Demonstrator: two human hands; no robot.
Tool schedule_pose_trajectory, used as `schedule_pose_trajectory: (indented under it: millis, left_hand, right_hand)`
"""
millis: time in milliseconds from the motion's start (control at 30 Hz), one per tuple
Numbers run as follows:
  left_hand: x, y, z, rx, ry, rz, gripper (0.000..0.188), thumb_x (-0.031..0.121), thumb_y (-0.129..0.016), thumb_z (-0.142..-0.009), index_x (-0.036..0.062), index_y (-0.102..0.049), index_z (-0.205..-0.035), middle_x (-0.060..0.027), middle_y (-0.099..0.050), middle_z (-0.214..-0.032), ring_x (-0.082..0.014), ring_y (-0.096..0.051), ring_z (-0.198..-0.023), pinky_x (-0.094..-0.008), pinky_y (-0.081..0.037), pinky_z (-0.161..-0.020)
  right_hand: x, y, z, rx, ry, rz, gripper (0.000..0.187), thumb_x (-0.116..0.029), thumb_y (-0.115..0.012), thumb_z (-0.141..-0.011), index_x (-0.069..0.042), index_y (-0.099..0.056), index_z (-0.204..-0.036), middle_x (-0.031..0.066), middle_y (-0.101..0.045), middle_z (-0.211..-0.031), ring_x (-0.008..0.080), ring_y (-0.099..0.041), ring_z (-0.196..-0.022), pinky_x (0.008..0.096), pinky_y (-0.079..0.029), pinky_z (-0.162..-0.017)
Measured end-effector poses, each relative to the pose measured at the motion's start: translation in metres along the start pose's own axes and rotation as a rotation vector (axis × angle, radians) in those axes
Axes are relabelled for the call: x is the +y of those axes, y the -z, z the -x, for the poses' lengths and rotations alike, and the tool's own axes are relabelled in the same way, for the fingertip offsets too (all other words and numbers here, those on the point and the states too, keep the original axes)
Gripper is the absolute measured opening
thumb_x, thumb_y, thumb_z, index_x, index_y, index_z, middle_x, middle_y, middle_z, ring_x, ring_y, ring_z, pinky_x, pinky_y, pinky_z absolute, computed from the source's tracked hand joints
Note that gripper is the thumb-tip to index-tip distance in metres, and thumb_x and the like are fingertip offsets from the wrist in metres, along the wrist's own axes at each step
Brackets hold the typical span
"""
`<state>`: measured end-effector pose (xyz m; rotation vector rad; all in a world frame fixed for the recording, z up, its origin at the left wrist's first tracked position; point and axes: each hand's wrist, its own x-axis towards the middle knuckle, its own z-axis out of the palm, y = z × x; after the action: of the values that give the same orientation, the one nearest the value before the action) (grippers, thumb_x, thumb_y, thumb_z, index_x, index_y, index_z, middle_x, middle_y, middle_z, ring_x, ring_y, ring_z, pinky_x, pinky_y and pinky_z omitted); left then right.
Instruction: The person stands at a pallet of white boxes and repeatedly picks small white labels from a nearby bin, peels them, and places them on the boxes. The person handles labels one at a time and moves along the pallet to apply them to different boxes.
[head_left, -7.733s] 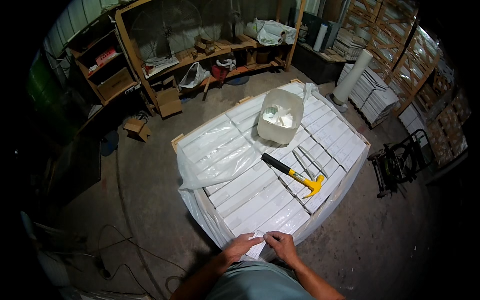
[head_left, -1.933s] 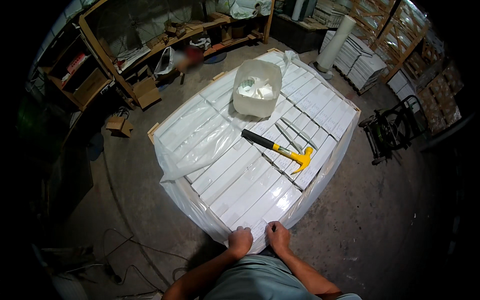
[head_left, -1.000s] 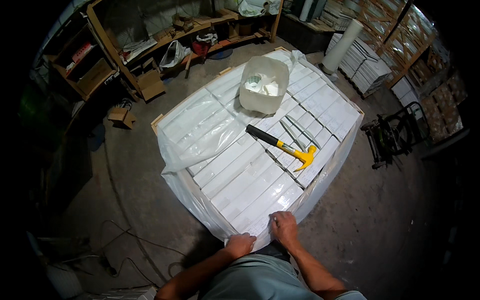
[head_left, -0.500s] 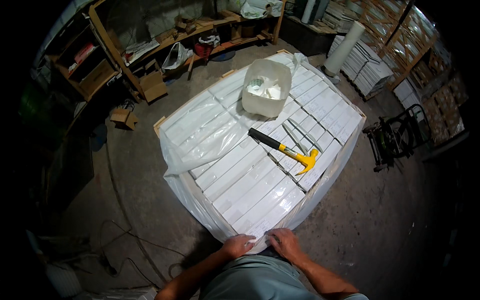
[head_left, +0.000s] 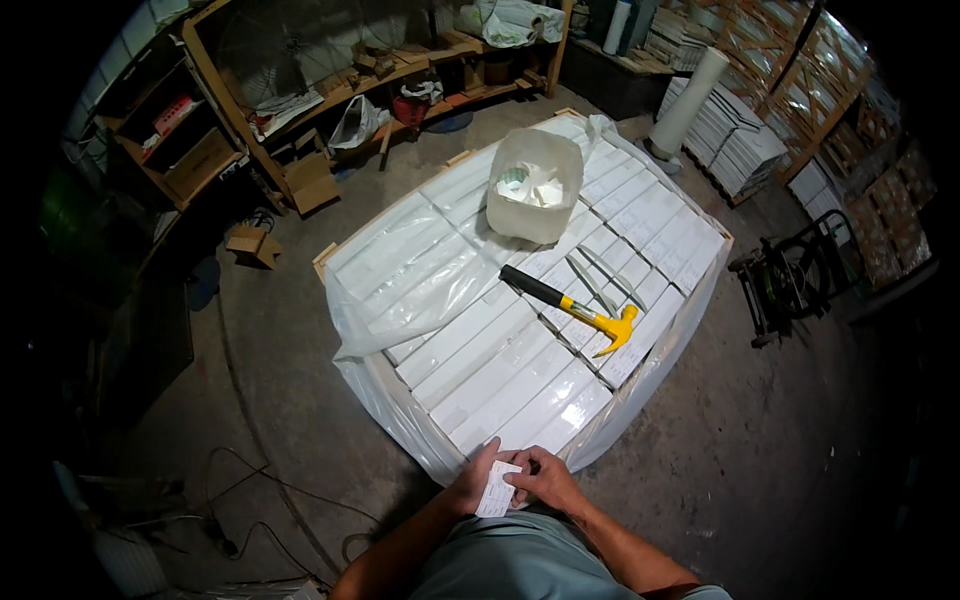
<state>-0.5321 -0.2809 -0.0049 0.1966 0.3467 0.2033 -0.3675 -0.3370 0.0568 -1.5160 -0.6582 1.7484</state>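
Head view, bottom centre: left hand [head_left: 478, 482] and right hand [head_left: 545, 478] together, fingers pinching small white card [head_left: 499, 488] at near edge of tile stack [head_left: 520, 330]; forearms angled inward.

Pallet stack of white boxes [head_left: 520, 370], part plastic-wrapped, standing on concrete floor [head_left: 800, 450], w/ translucent tub [head_left: 535, 185] near far corner, yellow-black hammer [head_left: 570, 305] mid-top twd right edge, loose plastic sheet [head_left: 410, 290] over left side.
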Motion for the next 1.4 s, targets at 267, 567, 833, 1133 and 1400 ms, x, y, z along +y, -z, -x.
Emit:
schedule_pose_trajectory:
  millis: [267,567,833,1133,1400]
  left_hand:
    - [0.0,-0.013,0.006,0.193,0.086,-0.022,0.049,0.043,-0.027,-0.105,0.0035,-0.048,-0.124,-0.0137,-0.063,-0.088,-0.0246,-0.063,-0.075,-0.0353,-0.053,-0.068]
    - [-0.009,0.006,0.006,0.153,0.039,-0.06,0.048,0.042,-0.027,-0.105,0.0055,-0.046,-0.13,-0.0124,-0.063,-0.087,-0.0226,-0.06,-0.066,-0.0341,-0.05,-0.06]
    - [-0.002,-0.009,0.006,0.253,0.021,-0.066,0.052,0.044,-0.025,-0.105,0.0037,-0.048,-0.128,-0.0117,-0.062,-0.09,-0.0217,-0.059,-0.067,-0.0334,-0.05,-0.059]
    - [0.002,-0.007,0.005,0.302,0.066,0.03,0.05,0.044,-0.031,-0.104,0.0014,-0.051,-0.123,-0.0155,-0.062,-0.098,-0.0227,-0.062,-0.074,-0.0331,-0.054,-0.065]
    - [0.013,0.002,0.012,0.244,-0.119,-0.382,0.039,0.036,-0.039,-0.103,0.0012,-0.054,-0.114,-0.0119,-0.061,-0.085,-0.0161,-0.058,-0.067,-0.0266,-0.047,-0.059]
  right_hand:
    - [0.021,0.019,-0.01,-0.027,-0.022,-0.115,0.015,-0.013,-0.073,-0.086,-0.001,-0.065,-0.084,0.0043,-0.065,-0.078,0.0127,-0.06,-0.081,0.0268,-0.046,-0.075]
    - [0.014,0.003,0.004,0.267,0.34,0.408,0.023,-0.02,-0.069,-0.089,0.001,-0.069,-0.099,0.01,-0.07,-0.087,0.0152,-0.064,-0.08,0.0301,-0.051,-0.073]
    - [0.029,0.0,-0.004,0.356,0.2,0.192,0.021,-0.019,-0.067,-0.09,0.002,-0.068,-0.095,0.0048,-0.063,-0.075,0.0132,-0.058,-0.07,0.027,-0.048,-0.063]
    - [0.026,0.027,-0.022,0.423,0.111,-0.031,0.023,-0.019,-0.069,-0.088,0.003,-0.067,-0.092,-0.0004,-0.057,-0.07,0.009,-0.052,-0.065,0.0232,-0.043,-0.062]
    - [0.012,0.05,-0.025,0.299,0.098,-0.1,0.024,-0.018,-0.068,-0.088,0.004,-0.068,-0.096,0.0024,-0.06,-0.071,0.0094,-0.052,-0.064,0.0242,-0.042,-0.059]
